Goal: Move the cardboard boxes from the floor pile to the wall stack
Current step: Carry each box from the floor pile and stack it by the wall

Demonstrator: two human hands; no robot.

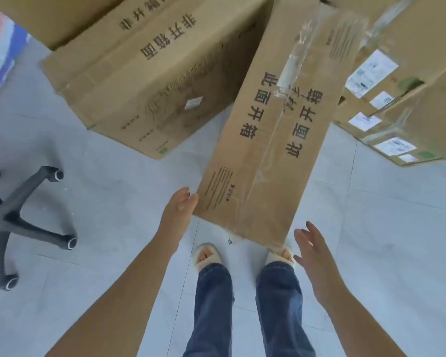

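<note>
The long cardboard box [265, 140] carries 此面开箱 printed twice, either side of a clear-taped seam; the small print at its ends is too fine to read. The big box [150, 81] behind it reads 非开箱面 — upside down from here. The left hand [180, 207] lies flat against the long box's near left corner, fingers straight. The right hand [317, 256] hovers spread wide just beside the near right corner — holding nothing.

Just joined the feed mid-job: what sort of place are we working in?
Probably an office storeroom: big taped cardboard boxes, some with shipping labels, sit on a pale tiled floor, and a wheeled office-chair base stands at left.
</note>
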